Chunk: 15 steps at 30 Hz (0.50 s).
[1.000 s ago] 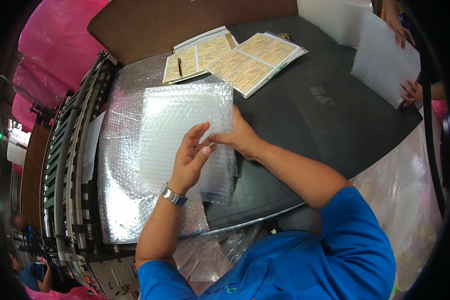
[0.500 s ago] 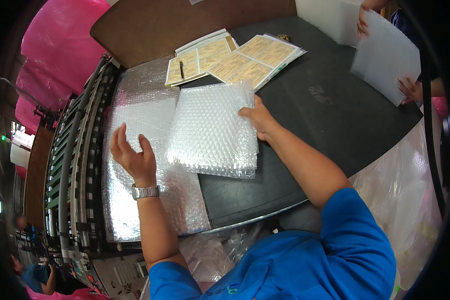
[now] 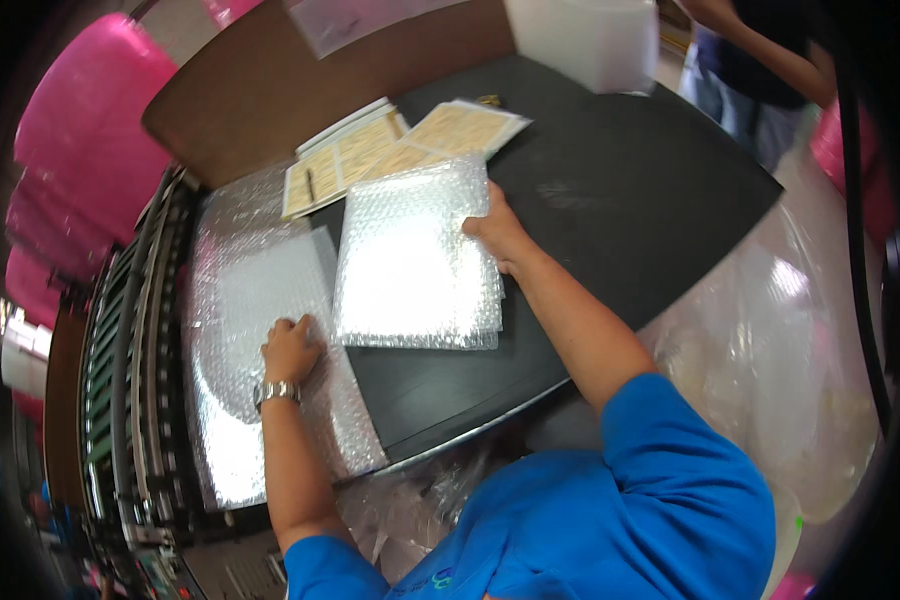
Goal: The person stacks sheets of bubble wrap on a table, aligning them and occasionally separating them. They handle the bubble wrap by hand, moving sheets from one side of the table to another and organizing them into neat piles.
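Note:
A stack of clear bubble-wrap bags (image 3: 415,265) is held up over the dark table by my right hand (image 3: 498,230). The thumb lies on top of its right edge, and the other fingers are mostly hidden beneath. To the left, a smaller bubble-wrap sheet (image 3: 270,285) lies on a long strip of bubble wrap (image 3: 215,400). At its near end my left hand (image 3: 292,350), with a metal watch on the wrist, has its fingers curled down and closed on the sheet. The fingertips are partly hidden.
Printed yellowish forms (image 3: 435,135) and a pen (image 3: 310,185) lie at the back of the dark table (image 3: 610,200). A roller machine (image 3: 140,350) borders the left side. A white foam block (image 3: 595,45) stands at the far right, near another person (image 3: 755,80).
My left hand has come down from a raised, open pose onto the sheet, and its fingers have closed. My right hand keeps the stack. The other person's bubble-wrap sheet is out of sight.

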Available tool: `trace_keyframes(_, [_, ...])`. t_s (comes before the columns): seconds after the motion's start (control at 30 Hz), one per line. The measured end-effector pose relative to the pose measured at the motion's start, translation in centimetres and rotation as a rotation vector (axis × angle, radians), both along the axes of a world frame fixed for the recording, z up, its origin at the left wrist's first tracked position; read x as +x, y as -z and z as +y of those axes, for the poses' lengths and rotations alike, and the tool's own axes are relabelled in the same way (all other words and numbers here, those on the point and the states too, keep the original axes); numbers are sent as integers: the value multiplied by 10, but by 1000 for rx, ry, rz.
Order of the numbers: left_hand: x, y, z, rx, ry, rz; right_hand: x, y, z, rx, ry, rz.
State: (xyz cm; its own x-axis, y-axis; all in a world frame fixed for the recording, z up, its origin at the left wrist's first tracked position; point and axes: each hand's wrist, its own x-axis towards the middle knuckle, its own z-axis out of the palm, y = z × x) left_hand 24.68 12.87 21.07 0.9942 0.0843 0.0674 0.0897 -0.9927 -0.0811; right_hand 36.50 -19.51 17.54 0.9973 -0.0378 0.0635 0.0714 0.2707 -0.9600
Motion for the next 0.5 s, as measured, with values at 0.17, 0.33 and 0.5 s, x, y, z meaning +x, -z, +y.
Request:
trace_keyframes(0.17, [0, 21, -34, 157, 119, 30, -59, -37, -85, 275, -48, -2])
trace_keyframes(0.33, [-18, 13, -139, -405, 367, 41, -96, -18, -167, 410, 59, 41])
trace_keyframes(0.5, [-14, -6, -132, 67, 246, -363, -128, -26, -165, 380, 11, 142])
